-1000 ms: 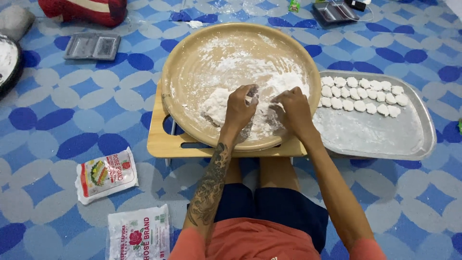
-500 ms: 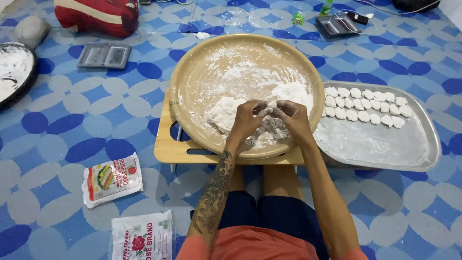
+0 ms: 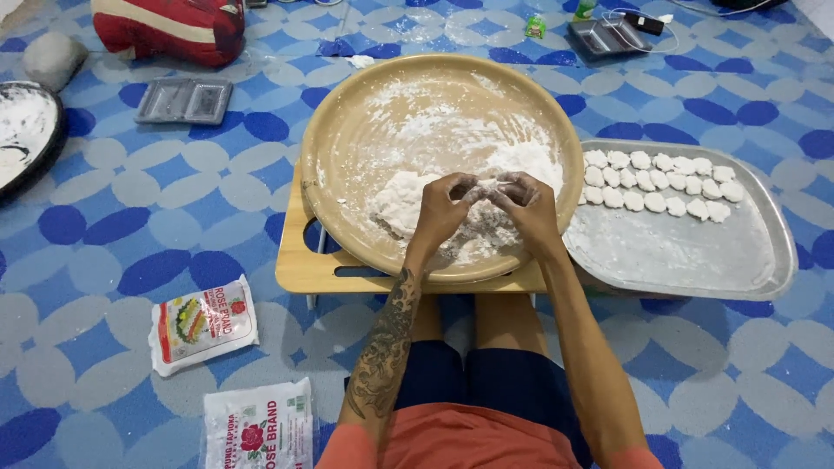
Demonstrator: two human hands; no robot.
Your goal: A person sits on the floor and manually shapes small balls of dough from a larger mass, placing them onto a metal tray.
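Note:
A large round tan tray (image 3: 347,130), dusted with flour, rests on a low wooden table (image 3: 300,260). A lump of white dough (image 3: 401,201) lies in its near half. My left hand (image 3: 441,211) and my right hand (image 3: 526,208) meet just above the tray's near side. Their floured fingertips pinch a small piece of dough (image 3: 483,187) between them. To the right, a metal tray (image 3: 678,252) holds two rows of several small white dough pieces (image 3: 656,184) along its far side.
Two flour packets (image 3: 202,324) (image 3: 259,427) lie on the blue patterned floor at my left. A dark floured pan (image 3: 26,130), a small metal tray (image 3: 184,100), a red cushion (image 3: 169,28) and a grey lump (image 3: 54,57) sit further left. Another small tray (image 3: 608,35) is at the back.
Both hands lifted from the dough lump and came together, pinching a small piece between the fingertips. The view shifted slightly.

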